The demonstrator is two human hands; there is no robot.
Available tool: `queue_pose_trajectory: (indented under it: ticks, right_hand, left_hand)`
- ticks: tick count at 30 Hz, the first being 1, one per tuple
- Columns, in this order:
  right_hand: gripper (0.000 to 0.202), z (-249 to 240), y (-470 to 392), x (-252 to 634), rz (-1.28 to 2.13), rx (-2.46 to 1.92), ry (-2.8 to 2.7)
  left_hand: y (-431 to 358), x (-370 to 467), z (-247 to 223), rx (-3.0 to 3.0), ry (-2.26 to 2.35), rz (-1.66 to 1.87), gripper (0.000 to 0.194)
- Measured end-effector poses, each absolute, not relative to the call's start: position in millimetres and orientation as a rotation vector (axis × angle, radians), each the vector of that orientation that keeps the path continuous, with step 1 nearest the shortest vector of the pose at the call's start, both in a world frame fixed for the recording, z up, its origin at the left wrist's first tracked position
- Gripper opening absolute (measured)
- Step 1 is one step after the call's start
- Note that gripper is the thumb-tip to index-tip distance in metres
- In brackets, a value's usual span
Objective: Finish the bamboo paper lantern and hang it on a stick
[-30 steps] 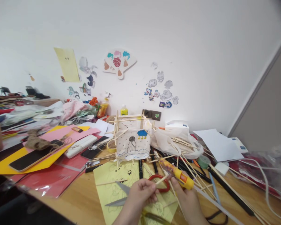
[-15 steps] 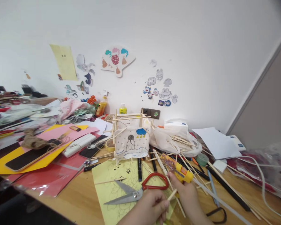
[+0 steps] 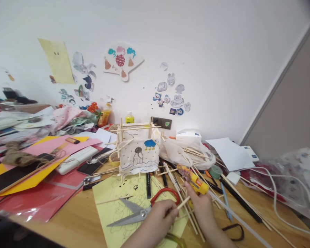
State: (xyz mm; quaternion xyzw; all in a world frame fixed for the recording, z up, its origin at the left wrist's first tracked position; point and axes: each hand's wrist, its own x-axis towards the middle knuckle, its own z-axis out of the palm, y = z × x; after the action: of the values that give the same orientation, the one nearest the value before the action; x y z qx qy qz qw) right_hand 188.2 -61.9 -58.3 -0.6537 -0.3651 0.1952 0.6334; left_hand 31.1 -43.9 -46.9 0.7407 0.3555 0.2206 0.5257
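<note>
My left hand [image 3: 166, 215] pinches a short wooden stick [image 3: 183, 202] between thumb and fingers, low in the middle of the head view. Beside it, my right hand [image 3: 200, 205] grips a yellow glue gun [image 3: 193, 179], with a long pale strip trailing from its back end. Red-handled scissors [image 3: 134, 216] lie with blades apart under the left hand, on a yellow drawn-on sheet [image 3: 111, 206]. Beyond the hands stands a small stick frame covered with drawn paper [image 3: 138, 156], showing a blue cloud and a domed shape.
A plastic bag of sticks [image 3: 193, 151] lies right of the frame. Loose sticks, pens and a green tape roll [image 3: 216, 171] crowd the right side. A white cable [image 3: 275, 193] curves there. On the left are a phone [image 3: 20, 174] and coloured papers [image 3: 64, 193].
The view has turned slightly right, so the scene slides left. My left hand has risen a little with the stick, covering more of the scissors' handle. The right hand keeps its hold.
</note>
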Motion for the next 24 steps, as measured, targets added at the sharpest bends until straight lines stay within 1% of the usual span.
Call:
queue_pose_trajectory:
  ticks: [4, 6, 8, 12, 16, 20, 24]
  right_hand:
    - [0.034, -50.5, -68.3, 193.3, 0.354, -1.399, -0.921]
    - [0.029, -48.0, -71.7, 195.3, 0.363, -1.371, -1.047]
    - [0.029, -48.3, -73.6, 195.6, 0.412, -1.351, -1.185]
    - [0.033, -53.6, -73.2, 191.4, 0.449, -1.321, -1.305]
    - [0.035, -57.8, -71.9, 189.4, 0.398, -1.360, -1.262]
    - [0.039, -60.2, -71.4, 191.3, 0.437, -1.405, -1.260]
    - [0.037, -62.3, -70.9, 191.9, 0.441, -1.401, -1.256]
  left_hand:
    - [-24.5, 17.7, -47.5, 1.737, 1.048, 0.740, 0.024]
    - [-16.8, 12.8, -49.9, 1.616, 1.121, 0.857, 0.028]
    - [-13.1, 10.2, -52.0, 1.530, 1.137, 0.925, 0.030]
    - [-14.6, 9.9, -53.9, 1.534, 1.104, 0.973, 0.033]
    - [-16.4, 10.6, -54.4, 1.536, 1.102, 0.994, 0.034]
    - [-16.8, 10.5, -52.8, 1.521, 1.099, 1.010, 0.034]
    - [-19.8, 10.7, -48.1, 1.506, 1.103, 1.016, 0.034]
